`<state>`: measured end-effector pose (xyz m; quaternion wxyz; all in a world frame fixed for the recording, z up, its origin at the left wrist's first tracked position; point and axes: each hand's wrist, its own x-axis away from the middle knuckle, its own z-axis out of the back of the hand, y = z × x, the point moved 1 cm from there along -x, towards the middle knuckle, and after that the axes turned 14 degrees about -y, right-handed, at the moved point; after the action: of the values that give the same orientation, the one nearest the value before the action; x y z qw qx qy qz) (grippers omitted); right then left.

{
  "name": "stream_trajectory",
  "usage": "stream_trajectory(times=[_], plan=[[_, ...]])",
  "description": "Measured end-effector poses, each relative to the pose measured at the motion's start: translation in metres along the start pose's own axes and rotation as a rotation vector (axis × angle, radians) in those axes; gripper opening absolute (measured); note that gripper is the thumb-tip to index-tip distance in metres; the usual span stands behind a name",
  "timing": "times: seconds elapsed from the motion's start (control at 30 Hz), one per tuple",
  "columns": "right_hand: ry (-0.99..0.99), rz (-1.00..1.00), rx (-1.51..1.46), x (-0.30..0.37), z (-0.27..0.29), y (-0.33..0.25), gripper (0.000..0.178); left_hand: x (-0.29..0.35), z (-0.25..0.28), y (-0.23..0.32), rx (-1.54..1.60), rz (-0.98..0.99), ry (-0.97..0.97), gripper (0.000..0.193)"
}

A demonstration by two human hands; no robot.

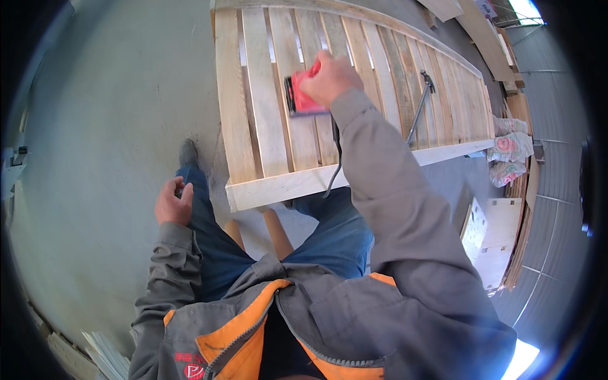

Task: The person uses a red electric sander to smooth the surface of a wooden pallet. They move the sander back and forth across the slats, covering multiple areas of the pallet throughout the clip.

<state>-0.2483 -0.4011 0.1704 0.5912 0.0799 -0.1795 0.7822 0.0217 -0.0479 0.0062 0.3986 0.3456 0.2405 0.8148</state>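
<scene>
My right hand [335, 79] is closed round the top of a red electric sander [302, 100]. Its dark base sits on the pale slats of a long wooden slatted panel [266, 120], near the panel's left end. A black cord [338, 158] trails from the sander over the panel's near rail. Off to the left, my left hand [173, 204] hangs beside my knee, away from the panel. Its fingers are loosely curled and apart from the thumb, and I see nothing held. Farther right, a claw hammer [419, 109] lies across the slats.
The panel's near rail [354, 168] runs just in front of my legs, above the grey floor [114, 126]. Stuffed sacks [512, 147] lie past its right end. White boards [497, 231] and stacked wood [523, 240] stand by the grey wall [557, 171].
</scene>
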Motion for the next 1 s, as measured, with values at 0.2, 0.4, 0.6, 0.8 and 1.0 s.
stream_trajectory(times=[0.2,0.4,0.6,0.8,1.0], plan=[[-0.012,0.056,0.046,-0.079,0.029,-0.024,0.057,-0.007,0.003,0.01,-0.047,-0.011,0.004,0.035],[-0.065,-0.007,0.011,-0.117,0.043,-0.013,0.064,-0.01,0.006,0.015,-0.04,-0.022,-0.001,0.035],[0.014,0.006,0.012,-0.066,0.022,-0.007,0.056,-0.009,0.006,0.003,-0.053,-0.056,0.027,0.035],[-0.014,-0.028,-0.02,0.005,0.008,0.016,0.048,0.001,0.0,-0.007,-0.012,-0.07,0.037,0.036],[-0.032,-0.049,-0.034,0.071,-0.008,0.024,0.052,0.008,-0.009,-0.014,-0.045,-0.088,0.043,0.037]])
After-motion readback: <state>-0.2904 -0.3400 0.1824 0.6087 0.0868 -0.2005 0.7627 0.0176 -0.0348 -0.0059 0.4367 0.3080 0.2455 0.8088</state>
